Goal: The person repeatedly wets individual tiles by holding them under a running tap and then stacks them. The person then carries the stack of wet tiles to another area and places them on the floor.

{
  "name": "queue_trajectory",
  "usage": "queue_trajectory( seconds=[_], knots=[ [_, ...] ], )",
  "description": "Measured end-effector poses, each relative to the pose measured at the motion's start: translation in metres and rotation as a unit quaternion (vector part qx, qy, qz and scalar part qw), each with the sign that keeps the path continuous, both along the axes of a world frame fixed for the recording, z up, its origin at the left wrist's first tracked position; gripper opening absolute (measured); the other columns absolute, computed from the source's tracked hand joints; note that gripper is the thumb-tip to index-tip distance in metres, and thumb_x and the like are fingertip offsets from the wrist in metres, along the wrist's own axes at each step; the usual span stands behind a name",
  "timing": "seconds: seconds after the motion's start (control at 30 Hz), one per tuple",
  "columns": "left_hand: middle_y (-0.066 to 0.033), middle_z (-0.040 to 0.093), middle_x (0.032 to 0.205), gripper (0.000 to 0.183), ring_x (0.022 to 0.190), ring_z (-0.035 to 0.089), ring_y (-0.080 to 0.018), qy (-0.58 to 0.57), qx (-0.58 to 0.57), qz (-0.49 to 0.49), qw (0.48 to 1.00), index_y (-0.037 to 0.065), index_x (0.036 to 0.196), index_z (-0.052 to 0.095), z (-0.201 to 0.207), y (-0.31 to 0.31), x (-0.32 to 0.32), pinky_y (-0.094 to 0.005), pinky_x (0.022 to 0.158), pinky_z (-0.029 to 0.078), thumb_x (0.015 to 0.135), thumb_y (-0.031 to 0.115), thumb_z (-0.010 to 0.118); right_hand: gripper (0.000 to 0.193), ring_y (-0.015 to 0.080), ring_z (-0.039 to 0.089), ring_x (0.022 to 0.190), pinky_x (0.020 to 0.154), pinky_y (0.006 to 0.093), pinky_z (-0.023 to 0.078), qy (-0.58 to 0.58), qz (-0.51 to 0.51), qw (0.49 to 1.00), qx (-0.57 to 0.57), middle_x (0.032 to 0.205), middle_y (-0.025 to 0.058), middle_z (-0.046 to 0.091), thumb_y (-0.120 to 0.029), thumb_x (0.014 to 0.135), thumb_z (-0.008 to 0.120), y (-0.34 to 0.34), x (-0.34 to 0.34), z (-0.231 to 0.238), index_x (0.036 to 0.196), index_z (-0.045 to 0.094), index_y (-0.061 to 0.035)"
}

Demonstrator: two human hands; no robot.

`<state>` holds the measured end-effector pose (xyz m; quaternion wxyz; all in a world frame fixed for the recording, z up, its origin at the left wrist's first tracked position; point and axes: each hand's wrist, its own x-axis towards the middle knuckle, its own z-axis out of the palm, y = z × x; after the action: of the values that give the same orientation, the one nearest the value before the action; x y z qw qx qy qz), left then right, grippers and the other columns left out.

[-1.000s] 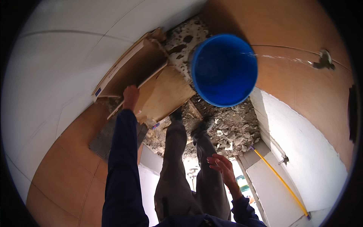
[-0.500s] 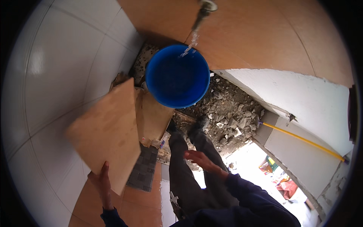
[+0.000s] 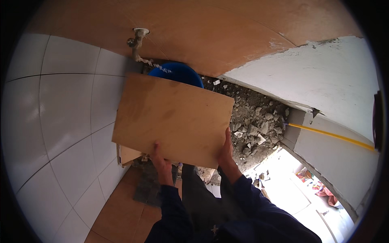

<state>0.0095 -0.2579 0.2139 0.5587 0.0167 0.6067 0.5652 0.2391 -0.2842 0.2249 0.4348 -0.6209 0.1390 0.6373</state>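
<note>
A tan rectangular floor tile point(image 3: 174, 117), with faint darker smudges, is held up in front of me in both hands. My left hand point(image 3: 161, 162) is closed on its near edge, thumb lying over the top face. At the near right corner my right hand point(image 3: 227, 158) grips the side edge, its fingers hidden beneath. Behind the tile's far edge shows the rim of a blue bucket point(image 3: 180, 75); the rest of it is covered. Water runs into the bucket from a tap point(image 3: 138, 42) on the orange-brown wall.
Broken rubble point(image 3: 259, 125) covers the ground to the right. A yellow pole point(image 3: 332, 136) leans along the low white wall point(image 3: 316, 65). White wall tiles point(image 3: 67, 117) rise on the left. Another tan tile point(image 3: 129, 154) and a dark patterned mat point(image 3: 148, 188) lie below.
The tile has swung from the left to the middle and now covers most of the bucket. My right hand, free before, has taken hold of it. The view has shifted.
</note>
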Motion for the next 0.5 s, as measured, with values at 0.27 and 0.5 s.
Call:
queue_trajectory(
  seconds=[0.27,0.5],
  knots=[
    [-0.0085,0.054,0.130,0.056,0.117,0.055,-0.0244,-0.135,-0.015,-0.038,0.990,0.005,0.136,0.044,-0.086,0.027,0.027,-0.0389,0.097,0.049,0.090,0.030,0.066,0.076,0.0129,0.049,0.065,0.064,0.0316,0.044,-0.304,0.016,0.942,-0.139,0.065,0.0050,0.057,-0.068,0.087,0.049,0.014,0.004,-0.078,0.080,0.066,0.0054],
    [-0.0047,0.049,0.137,0.072,0.123,0.050,-0.0238,-0.150,-0.118,-0.095,0.977,0.012,0.140,0.039,-0.152,0.051,0.010,-0.0388,0.100,0.046,0.086,0.055,0.061,0.073,0.0124,0.047,0.060,0.060,0.0331,0.042,-0.313,-0.029,0.945,-0.090,0.061,0.0032,0.056,-0.065,0.087,0.053,0.040,0.006,-0.123,0.078,0.066,0.0060]
  ],
)
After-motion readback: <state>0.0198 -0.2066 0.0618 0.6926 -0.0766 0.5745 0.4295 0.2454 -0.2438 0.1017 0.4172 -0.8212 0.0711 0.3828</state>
